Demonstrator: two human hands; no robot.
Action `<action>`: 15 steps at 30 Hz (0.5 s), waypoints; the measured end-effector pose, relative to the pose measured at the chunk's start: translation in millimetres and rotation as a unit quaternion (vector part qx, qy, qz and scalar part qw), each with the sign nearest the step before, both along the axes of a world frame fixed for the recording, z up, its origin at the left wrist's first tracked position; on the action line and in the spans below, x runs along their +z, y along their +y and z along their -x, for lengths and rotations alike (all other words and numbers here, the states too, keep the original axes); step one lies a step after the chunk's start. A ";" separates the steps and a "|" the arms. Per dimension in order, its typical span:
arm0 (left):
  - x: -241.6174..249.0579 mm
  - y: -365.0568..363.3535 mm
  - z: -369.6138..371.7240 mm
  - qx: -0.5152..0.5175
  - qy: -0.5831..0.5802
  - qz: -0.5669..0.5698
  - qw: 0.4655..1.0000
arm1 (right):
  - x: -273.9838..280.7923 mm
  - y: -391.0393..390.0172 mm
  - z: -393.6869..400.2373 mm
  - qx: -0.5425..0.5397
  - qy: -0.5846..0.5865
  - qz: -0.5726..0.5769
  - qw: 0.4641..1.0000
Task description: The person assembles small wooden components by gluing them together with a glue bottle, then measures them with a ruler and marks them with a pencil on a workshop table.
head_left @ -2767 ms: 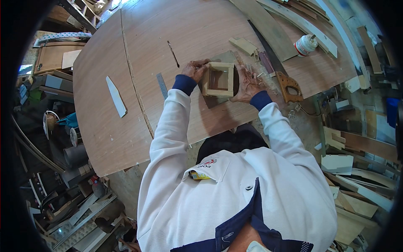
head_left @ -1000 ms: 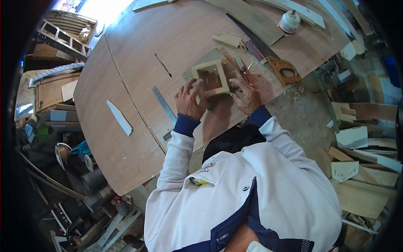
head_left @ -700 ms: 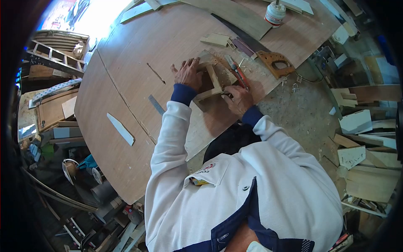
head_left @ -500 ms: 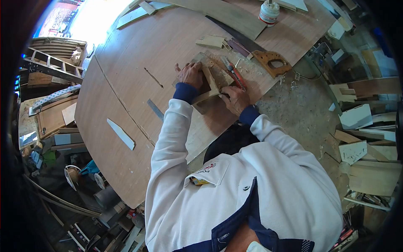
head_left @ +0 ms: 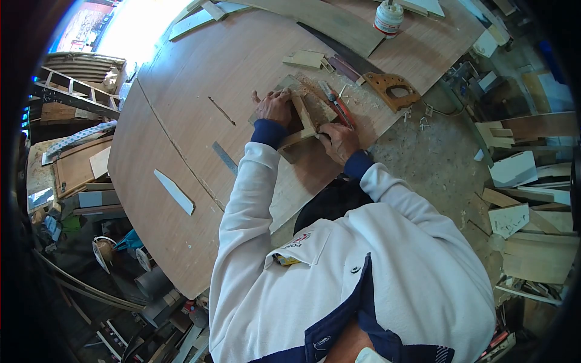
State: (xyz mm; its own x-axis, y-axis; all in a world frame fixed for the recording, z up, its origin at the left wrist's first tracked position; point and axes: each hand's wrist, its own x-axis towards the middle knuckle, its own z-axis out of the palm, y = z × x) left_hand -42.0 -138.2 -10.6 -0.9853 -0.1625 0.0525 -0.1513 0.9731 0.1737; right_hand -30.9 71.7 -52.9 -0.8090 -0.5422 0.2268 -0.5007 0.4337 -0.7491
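A small wooden frame (head_left: 307, 119) of light strips lies on the bench in front of me. My left hand (head_left: 273, 109) is over its left side, fingers curled onto the wood and one digit sticking out. At the near right corner, my right hand (head_left: 340, 143) is closed, its fingertips against the frame; whatever they pinch is too small to make out. A red utility knife (head_left: 342, 111) lies just beyond the right hand, among wood shavings. Farther right rests a handsaw (head_left: 390, 91) with a wooden handle.
The plywood bench (head_left: 175, 103) carries a metal ruler (head_left: 224, 158), a pale pointed offcut (head_left: 175, 192), a thin stick (head_left: 221, 111) and a white jar (head_left: 388, 19). Long boards (head_left: 327, 24) lie along the far side. Offcuts (head_left: 514, 169) are stacked at the right.
Both hands stay at the frame with almost no movement. The left forearm and the right hand have shifted very slightly.
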 end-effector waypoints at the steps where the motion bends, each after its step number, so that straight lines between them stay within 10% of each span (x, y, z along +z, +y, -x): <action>1: -0.4 0.0 0.0 0.000 -0.001 0.003 1.000 | 1.1 0.2 0.0 0.002 0.004 0.003 1.000; 15: 5.6 2.8 0.2 0.004 -0.020 0.034 0.999 | 6.4 0.4 1.2 0.010 0.016 0.016 1.000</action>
